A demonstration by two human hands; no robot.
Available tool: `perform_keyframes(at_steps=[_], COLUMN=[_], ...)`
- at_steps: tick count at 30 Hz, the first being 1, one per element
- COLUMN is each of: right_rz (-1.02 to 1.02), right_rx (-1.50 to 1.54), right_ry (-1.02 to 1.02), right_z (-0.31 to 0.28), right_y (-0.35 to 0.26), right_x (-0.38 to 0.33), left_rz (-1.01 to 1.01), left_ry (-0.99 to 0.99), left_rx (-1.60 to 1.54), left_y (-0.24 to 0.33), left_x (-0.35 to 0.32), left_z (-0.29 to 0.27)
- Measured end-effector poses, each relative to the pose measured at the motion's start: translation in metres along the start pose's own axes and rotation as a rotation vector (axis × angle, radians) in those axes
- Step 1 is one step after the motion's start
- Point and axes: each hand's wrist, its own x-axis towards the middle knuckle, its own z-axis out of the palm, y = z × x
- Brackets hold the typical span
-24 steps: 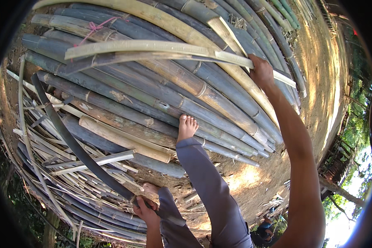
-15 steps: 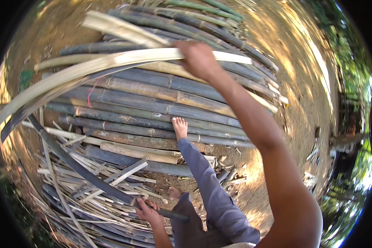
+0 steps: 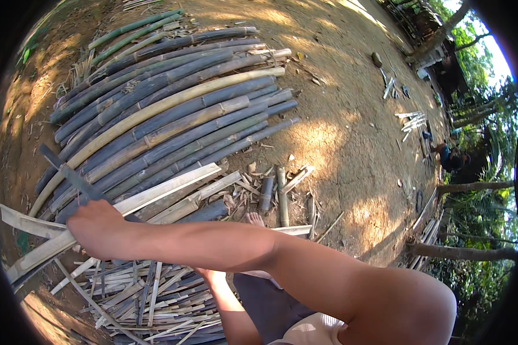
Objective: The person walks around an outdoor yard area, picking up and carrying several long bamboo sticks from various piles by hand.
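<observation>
Fingers of the right hand (image 3: 95, 230) are curled round a long pale bamboo strip (image 3: 170, 188) at the left of the scene, its two ends reaching near-left and right past the fist; a shorter pale piece (image 3: 31, 223) juts out leftward from the same grip. Beside the knuckles lies a dark strip (image 3: 85, 185), slanting far-left; whether the fist holds it too, I cannot tell. Most of the left hand (image 3: 206, 275) is hidden behind the right forearm, so its fingers cannot be read. Split bamboo like this should be light for its length, stiff yet springy, smooth on the rind and sharp along the cut edges. A hold near mid-length, pressing the flat faces rather than sliding along an edge, would balance it best. Whole poles (image 3: 172, 109) lie beyond, with loose slats (image 3: 155, 305) nearer.
</observation>
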Motion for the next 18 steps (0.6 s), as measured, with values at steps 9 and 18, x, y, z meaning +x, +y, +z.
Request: perform_keyframes(at_steps=[9, 18], right_rz=[0.339, 0.924], right_rx=[-0.228, -0.171], right_ry=[0.323, 0.101], right_z=[-0.059, -0.079], right_y=[0.078, 0.102], right_x=[-0.139, -0.446], left_rz=[-0.324, -0.279], left_ry=[-0.358, 0.035], left_rx=[-0.039, 0.261], left_y=[-0.077, -0.143], left_x=[-0.098, -0.097], left_z=[0.073, 0.064])
